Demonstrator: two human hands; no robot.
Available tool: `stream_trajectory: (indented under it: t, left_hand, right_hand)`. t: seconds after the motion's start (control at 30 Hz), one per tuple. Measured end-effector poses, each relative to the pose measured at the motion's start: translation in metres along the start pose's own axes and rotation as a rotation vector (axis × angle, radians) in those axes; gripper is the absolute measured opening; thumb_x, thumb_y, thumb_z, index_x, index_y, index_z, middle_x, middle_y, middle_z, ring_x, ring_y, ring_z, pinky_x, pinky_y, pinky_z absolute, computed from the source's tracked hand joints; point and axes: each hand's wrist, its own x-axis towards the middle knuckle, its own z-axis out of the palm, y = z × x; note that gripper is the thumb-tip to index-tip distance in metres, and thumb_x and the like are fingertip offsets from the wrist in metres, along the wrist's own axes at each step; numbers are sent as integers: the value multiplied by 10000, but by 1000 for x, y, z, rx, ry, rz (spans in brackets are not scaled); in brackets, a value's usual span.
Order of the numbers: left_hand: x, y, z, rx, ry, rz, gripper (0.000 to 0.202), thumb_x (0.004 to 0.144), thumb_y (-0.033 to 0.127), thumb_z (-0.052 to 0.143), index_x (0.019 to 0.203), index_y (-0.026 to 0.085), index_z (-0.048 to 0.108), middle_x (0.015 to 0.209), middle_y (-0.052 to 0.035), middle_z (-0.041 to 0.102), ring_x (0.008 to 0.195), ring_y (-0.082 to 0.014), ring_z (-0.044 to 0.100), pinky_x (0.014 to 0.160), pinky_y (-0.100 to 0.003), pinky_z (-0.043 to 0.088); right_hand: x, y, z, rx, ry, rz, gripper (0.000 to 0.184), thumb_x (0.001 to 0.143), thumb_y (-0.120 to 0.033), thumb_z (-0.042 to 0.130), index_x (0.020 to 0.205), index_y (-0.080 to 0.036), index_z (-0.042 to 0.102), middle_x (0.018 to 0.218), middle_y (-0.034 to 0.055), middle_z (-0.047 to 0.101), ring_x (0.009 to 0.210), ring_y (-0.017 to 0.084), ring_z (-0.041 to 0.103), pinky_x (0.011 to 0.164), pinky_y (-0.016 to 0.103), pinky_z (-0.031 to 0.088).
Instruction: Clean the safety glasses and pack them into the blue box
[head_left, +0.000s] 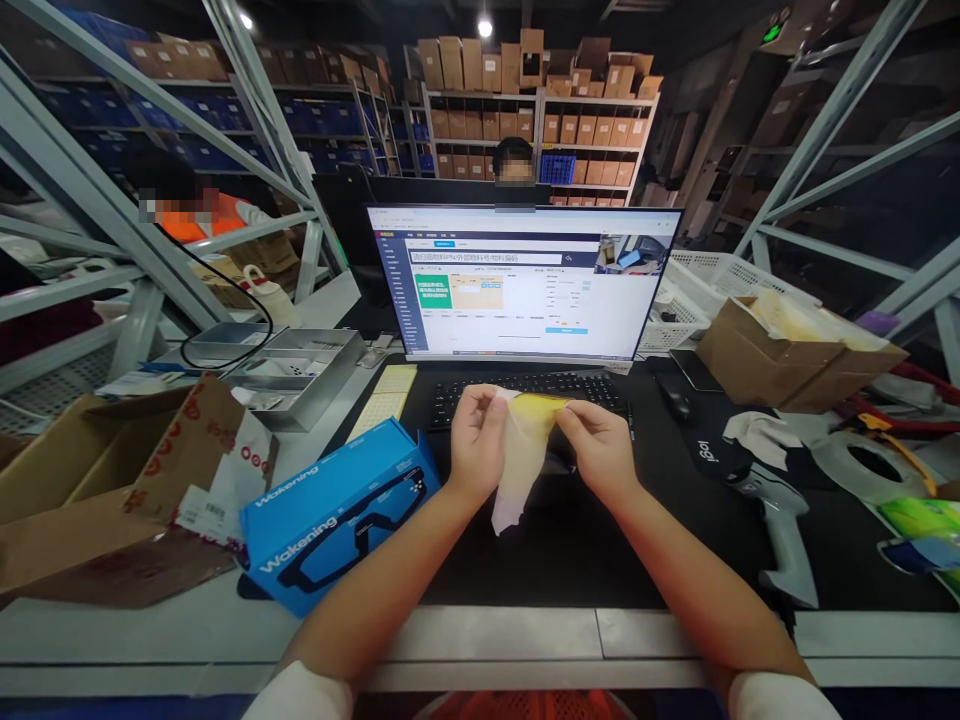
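Both hands pinch a thin, limp sheet [523, 460], whitish with a yellow patch along its top edge; whether it is paper or film I cannot tell. My left hand [478, 440] grips its upper left corner between thumb and fingers. At the upper right, by the yellow part, my right hand [600, 445] is closed on it. The sheet's lower end hangs free above the black desk mat [480, 565]. Behind the hands lies a black keyboard [450, 400], partly covered by them. A blue "Wakening" box [337, 510] stands beside my left forearm.
A lit monitor [517, 300] stands behind the keyboard. On the left are an opened cardboard box [127, 500] and a grey tray [315, 365]. A barcode scanner [784, 530], mouse [673, 398], tape roll [862, 465] and cardboard box [757, 350] occupy the right. Two people are beyond.
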Motion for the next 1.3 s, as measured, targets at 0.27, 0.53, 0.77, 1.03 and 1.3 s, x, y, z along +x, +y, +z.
stream_trajectory:
  t: [0.27, 0.53, 0.77, 1.03, 1.3]
  left_hand:
    - [-5, -10, 1, -18, -81, -24, 481, 981, 662, 716, 987, 193, 613, 954, -50, 675, 839, -154, 646, 753, -241, 529]
    - [-1, -11, -1, -17, -114, 134, 338, 1054, 511, 672, 974, 184, 636, 968, -45, 668, 854, -142, 646, 774, -235, 531]
    - [-8, -5, -1, -35, -241, 276, 148, 1114, 307, 572, 1011, 204, 598, 1032, -36, 668, 948, -129, 659, 848, -236, 536]
    - [-11, 4, 1, -110, -240, 262, 124, 1108, 288, 590, 1013, 208, 597, 1071, -27, 680, 1012, -108, 666, 895, -209, 540]
    - [-10, 7, -7, -54, -191, 298, 68, 1108, 273, 591, 1081, 212, 603, 1072, -31, 700, 935, -110, 690, 815, -202, 556]
  right_hand:
    - [-1, -5, 0, 77, 159, -42, 361, 775, -563, 893, 826, -230, 766, 828, 61, 770, 784, 229, 734, 746, 379, 633]
    - [10, -15, -30, -161, -163, -162, 270, 940, -468, 780, 888, -204, 793, 1012, 95, 828, 933, 244, 794, 879, 380, 647]
    - [8, -22, -39, -209, -250, -179, 256, 1010, -446, 712, 911, -212, 740, 1197, 110, 809, 1121, 263, 771, 1024, 432, 610]
    - [7, -28, -40, -104, -292, -245, 239, 1005, -438, 733, 899, -224, 718, 1379, 113, 717, 1276, 278, 684, 1114, 476, 548]
    - [5, -32, -38, -190, -280, -266, 291, 975, -457, 754, 1148, -223, 765, 868, 30, 666, 794, 169, 635, 771, 317, 556]
